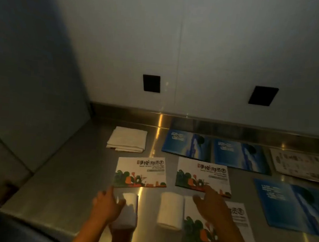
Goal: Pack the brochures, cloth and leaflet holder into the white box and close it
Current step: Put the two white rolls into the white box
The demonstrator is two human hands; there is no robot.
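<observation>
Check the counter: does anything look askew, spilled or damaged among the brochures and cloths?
Nothing stands out. The brochures lie flat in rough rows on the counter, and the folded cloth sits neatly at the back. No spill or tear shows, though the picture is dim.

Stainless counter (70, 171) w/ raised steel lip (129, 111) along the back. Pale wall panels (236, 50) behind, vert seam mid. 2 black squares on the wall: left square (151, 83), right square (263, 95). Grey side panel (34, 72) at left.

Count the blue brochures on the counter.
3 blue brochures: one at the back near the wall, another right beside it, a third nearer, at the far right. More may lie outside the view.
</observation>
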